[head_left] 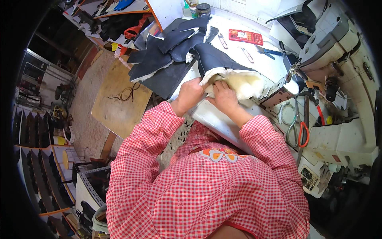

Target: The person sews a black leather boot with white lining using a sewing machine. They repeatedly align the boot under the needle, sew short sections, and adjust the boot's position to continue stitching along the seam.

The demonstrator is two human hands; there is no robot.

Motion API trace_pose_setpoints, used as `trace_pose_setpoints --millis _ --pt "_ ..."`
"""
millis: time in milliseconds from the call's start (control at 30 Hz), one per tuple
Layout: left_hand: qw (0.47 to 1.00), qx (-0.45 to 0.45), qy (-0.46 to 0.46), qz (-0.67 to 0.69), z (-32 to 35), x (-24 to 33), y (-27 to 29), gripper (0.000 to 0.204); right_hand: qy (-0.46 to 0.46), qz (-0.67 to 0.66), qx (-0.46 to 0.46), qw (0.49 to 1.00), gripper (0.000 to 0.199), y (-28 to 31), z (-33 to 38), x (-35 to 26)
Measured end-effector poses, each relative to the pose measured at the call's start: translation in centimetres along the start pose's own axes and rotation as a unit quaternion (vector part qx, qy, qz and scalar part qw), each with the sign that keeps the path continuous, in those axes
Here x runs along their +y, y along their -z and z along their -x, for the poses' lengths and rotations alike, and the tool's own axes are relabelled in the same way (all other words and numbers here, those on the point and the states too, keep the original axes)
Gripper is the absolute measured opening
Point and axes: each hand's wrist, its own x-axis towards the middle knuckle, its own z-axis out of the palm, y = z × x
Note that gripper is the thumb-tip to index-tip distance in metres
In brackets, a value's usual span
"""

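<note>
At the near edge of the white worktable (223, 123), the person in red-checked sleeves works a dark boot upper (217, 59) lined with cream fleece (246, 84). The left hand (190, 95) is closed on the fleece-lined edge of the piece, pinching it, while the right hand (225, 96) presses down with curled fingers on the fleece just beside it; whether those fingers actually grasp the lining cannot be told. The piece lies flat on the table, its far end close to the sewing machine (338, 51). Beyond it, a stack of similar dark cut pieces (167, 47) rests on the table, with a small pair of snips (223, 40) and a red flat pack (245, 36) farther back. Orange-handled scissors (302, 133) hang to the right. The likely risk is the thick fleece bunching or slipping under the hands, leaving the edge misaligned; a tug could also drag the piece against the machine.
</note>
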Motion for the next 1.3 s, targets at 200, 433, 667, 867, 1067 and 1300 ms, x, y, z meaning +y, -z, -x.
trace_pose_setpoints --millis 200,433,667,867,1067,1300 --pt "0.999 -0.027 0.022 0.022 -3.2 1.1 2.7 0.024 -0.039 -0.067 0.112 0.991 0.029 1.1 -1.0 -0.2" --pt "0.981 -0.052 -0.031 0.182 -10.3 3.8 14.0 0.033 0.025 -0.238 0.083 0.967 0.014 14.1 -3.2 0.2" --pt "0.931 -0.137 -0.125 0.314 -9.9 2.8 12.0 0.032 -0.088 -0.395 -0.205 0.891 0.015 16.9 -1.2 0.1" --pt "0.736 -0.379 0.036 0.56 -7.0 1.8 6.8 0.04 -0.108 -0.456 -0.236 0.851 0.015 14.8 -0.4 1.0" --pt "0.728 -0.364 0.15 0.561 -7.7 2.4 5.6 0.02 -0.132 -0.423 -0.273 0.854 0.017 15.3 -2.0 2.7" --pt "0.656 -0.352 0.226 0.629 -6.7 3.2 4.4 0.019 -0.143 -0.389 -0.296 0.861 0.021 13.6 -1.2 2.8"
